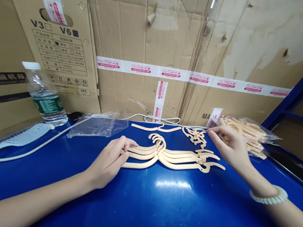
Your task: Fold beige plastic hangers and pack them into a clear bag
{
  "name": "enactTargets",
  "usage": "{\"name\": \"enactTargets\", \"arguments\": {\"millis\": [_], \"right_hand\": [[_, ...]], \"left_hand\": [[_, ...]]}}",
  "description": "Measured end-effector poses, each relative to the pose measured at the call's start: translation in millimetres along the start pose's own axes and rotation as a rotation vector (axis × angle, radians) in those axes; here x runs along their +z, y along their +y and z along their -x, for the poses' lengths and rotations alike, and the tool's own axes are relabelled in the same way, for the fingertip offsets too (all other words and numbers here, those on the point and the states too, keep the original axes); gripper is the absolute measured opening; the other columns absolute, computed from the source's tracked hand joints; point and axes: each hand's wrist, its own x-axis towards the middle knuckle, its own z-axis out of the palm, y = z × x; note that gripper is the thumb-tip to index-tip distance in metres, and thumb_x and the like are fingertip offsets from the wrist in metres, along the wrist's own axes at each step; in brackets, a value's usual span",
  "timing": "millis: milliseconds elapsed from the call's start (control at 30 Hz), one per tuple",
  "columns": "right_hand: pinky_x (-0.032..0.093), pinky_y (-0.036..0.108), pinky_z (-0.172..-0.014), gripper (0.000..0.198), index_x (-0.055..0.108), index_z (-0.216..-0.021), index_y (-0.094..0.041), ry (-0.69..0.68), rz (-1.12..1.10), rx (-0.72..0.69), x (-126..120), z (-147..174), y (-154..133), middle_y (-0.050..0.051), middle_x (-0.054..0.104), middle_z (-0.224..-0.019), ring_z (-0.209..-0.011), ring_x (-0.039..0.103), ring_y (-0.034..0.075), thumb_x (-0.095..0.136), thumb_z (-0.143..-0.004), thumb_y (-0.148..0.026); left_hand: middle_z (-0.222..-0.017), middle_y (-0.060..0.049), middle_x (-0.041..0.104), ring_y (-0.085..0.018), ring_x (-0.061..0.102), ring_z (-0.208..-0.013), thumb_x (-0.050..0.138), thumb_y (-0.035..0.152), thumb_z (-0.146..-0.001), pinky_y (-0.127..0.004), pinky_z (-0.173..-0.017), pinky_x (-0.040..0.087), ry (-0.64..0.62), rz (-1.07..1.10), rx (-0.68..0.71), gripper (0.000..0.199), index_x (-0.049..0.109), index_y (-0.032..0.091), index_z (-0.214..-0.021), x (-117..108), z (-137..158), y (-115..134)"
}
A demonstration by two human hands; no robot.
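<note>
Several beige clothes hangers (178, 165) lie in a row on the blue tabletop (139, 208), their hooks bunched at the middle and small curved clip pieces at their right ends. My left hand (111, 160) has its fingers closed over the left ends of these hangers, hiding those ends. Behind the row lies a single hanger (149, 128). A small pile of loose beige clip pieces (195, 136) sits to its right. My right hand (229, 144) reaches to the pile's right edge, thumb and forefinger pinched; what lies between the fingertips is too small to make out.
A clear bag of beige parts (255, 131) lies at the back right. Crumpled clear plastic (98, 125), a water bottle (46, 96) and a pale hairbrush (24, 136) are on the left. A white cable (33, 152) runs along the back. Cardboard (150, 35) walls the rear.
</note>
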Motion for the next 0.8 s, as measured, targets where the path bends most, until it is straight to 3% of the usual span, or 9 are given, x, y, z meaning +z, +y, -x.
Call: {"name": "enactTargets", "arguments": {"millis": [333,533,800], "right_hand": [[0.047,0.036,-0.069,0.022,0.066,-0.077,-0.022,0.049,0.002,-0.017,4.1,0.9,4.4,0.004,0.068,-0.074,-0.072,0.062,0.022,0.058,-0.086,-0.04],[0.048,0.036,-0.07,0.022,0.067,-0.081,-0.022,0.002,-0.001,-0.015,7.7,1.8,4.9,0.005,0.069,-0.078,-0.076,0.064,0.023,0.057,-0.087,-0.04],[0.047,0.036,-0.069,0.023,0.067,-0.083,-0.022,-0.01,0.042,-0.028,-3.0,-11.3,10.7,0.005,0.069,-0.078,-0.075,0.063,0.023,0.054,-0.088,-0.04]], "left_hand": [[-0.112,-0.01,0.065,-0.027,0.057,-0.106,0.034,0.032,-0.096,-0.043,-0.088,0.042,-0.005,0.034,-0.017,0.017,0.037,0.023,-0.081,0.7,0.4,-0.1],[-0.109,-0.007,0.066,-0.026,0.057,-0.106,0.034,0.032,-0.097,-0.042,-0.089,0.04,-0.009,0.077,-0.014,0.018,0.036,0.023,-0.081,0.4,1.1,-0.5],[-0.103,-0.005,0.068,-0.024,0.056,-0.099,0.034,0.021,-0.092,-0.042,-0.089,0.037,-0.05,0.003,0.133,0.016,0.034,0.023,-0.076,-1.8,0.7,1.3]]}}
